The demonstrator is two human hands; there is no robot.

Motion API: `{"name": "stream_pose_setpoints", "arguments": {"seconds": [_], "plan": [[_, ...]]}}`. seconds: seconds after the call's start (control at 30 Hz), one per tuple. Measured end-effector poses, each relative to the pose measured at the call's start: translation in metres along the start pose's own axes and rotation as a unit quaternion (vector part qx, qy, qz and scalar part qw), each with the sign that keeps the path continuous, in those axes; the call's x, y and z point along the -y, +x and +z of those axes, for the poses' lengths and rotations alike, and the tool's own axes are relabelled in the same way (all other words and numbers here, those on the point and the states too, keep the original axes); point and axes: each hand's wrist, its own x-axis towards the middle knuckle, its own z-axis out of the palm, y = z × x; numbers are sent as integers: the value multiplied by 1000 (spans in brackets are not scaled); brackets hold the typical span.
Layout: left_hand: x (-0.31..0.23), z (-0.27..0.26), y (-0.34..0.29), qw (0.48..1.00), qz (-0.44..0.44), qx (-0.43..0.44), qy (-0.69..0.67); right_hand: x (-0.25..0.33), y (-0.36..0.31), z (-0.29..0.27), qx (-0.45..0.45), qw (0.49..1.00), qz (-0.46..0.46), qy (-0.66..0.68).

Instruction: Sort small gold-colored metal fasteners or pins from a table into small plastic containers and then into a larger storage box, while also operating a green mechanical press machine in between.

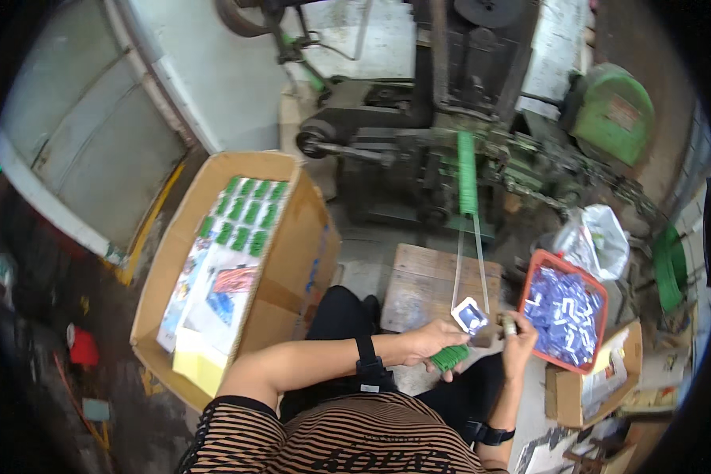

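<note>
Grey concrete floor [355,268] runs under a dark, greasy machine [371,118], with a pale wall [213,71] behind and a grey door [95,118] off to the left. A rounded green guard [616,114] sits at the machine's right side. From its middle a green stack [467,174] slopes down toward me, and two thin white rails [483,268] reach on from it over a wooden board [415,280].

The work is at the lower ends of those rails, in front of my body. My left hand [433,341] is closed around a green bundle [449,358], its fingers curled beneath. A small blue-and-white packet [470,314] is just at my left fingertips – whether I am pinching it, I cannot tell. My right hand [518,341] is raised just to the right of the packet, fingers bent; something tan shows at the tips, too small to make out, so I cannot tell if I am gripping anything. A black band circles each of my forearms.

Near my right hand stands a red basket [567,364] full of blue-and-white packets, a plastic bag [596,241] behind it and a small carton [565,395] in front. On my left is a big carton [296,253] – green pieces [252,212] lie in rows at its far end, printed sheets and a yellow sheet [197,359] nearer me.
</note>
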Motion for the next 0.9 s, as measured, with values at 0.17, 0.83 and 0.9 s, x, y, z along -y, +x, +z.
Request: {"name": "stream_pose_setpoints", "arguments": {"seconds": [0.17, 0.83, 0.9], "plan": [[-95, -10, -125, 957, 116, -148, 223, -89, 21, -1, -8, 935, -64, -348], [21, -289, -250, 704, 74, -657, 261, -167, 50, 36, -49, 807, -233, -540], [25, -295, -255, 664, 86, -676, 308, -170, 51, 39, -44, 805, -232, -543]]}}
